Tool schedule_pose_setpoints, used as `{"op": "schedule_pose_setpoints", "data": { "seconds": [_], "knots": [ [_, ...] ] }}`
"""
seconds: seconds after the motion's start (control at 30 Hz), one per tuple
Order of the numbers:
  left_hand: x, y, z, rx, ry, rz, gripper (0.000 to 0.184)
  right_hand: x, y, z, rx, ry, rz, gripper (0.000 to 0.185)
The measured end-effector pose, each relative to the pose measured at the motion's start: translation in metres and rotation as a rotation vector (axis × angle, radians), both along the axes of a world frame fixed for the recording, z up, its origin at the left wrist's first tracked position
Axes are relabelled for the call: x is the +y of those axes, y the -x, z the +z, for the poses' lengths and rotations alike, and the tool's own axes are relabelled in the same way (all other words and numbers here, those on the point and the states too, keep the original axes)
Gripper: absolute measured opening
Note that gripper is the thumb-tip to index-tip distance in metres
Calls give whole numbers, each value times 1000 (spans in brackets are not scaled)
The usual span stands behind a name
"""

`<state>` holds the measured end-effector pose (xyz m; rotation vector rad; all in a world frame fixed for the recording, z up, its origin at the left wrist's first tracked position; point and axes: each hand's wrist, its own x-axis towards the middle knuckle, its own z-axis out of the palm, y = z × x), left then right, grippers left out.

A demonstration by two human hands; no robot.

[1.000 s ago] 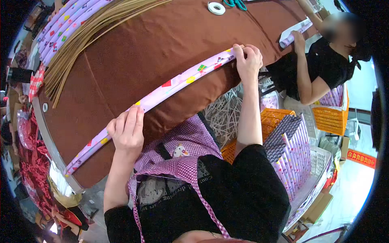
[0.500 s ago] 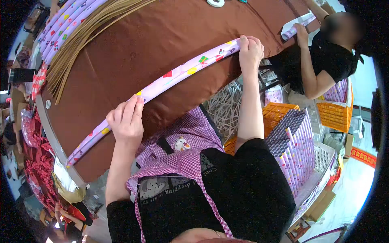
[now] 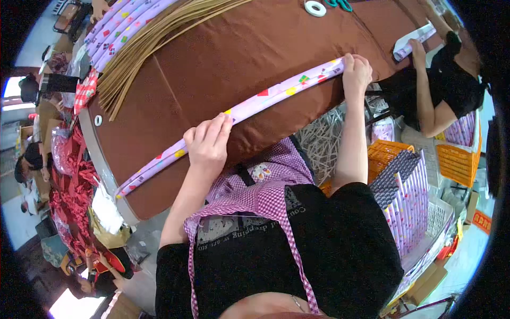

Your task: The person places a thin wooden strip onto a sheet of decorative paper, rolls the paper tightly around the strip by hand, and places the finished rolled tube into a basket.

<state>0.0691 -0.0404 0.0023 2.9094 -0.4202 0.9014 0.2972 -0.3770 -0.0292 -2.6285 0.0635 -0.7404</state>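
Observation:
A long roll of lilac wrapping paper (image 3: 265, 102), printed with small coloured gifts, lies slantwise across the brown-covered table (image 3: 223, 58). My left hand (image 3: 206, 142) grips it left of its middle, fingers over the top. At the far right end, my right hand (image 3: 357, 75) is closed around the roll, thumb and fingers pressed to it. The left end tapers to a narrow tip near the table's edge. Along the roll runs a visible lengthwise fold or edge of the paper.
Brown thin strips (image 3: 135, 61) lie beside several lilac rolls (image 3: 125, 26) at the upper left. A white tape roll (image 3: 315, 14) and teal scissors (image 3: 342, 5) are at the far edge. On the right a co-worker (image 3: 443, 85) handles paper, near an orange basket (image 3: 390, 153) and upright finished rolls (image 3: 409, 207).
The camera view has shifted, so the table and things appear further right and the roll slightly higher. Both hands keep their hold on the roll in about the same places.

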Motion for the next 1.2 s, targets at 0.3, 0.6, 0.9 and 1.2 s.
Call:
{"op": "schedule_pose_setpoints", "data": {
  "seconds": [0.3,0.6,0.9,1.2],
  "knots": [
    [-1,0,-1,14,-7,-20,28,-1,3,3,-32,-62,3,38],
    [-1,-1,1,58,-17,-3,24,40,30,33,-343,-1,120,42],
    [0,3,2,67,3,-57,30,188,118,50,-86,234,965,91],
    [-1,-1,-4,-24,10,-70,29,158,123,39,46,223,869,97]
  ]
}}
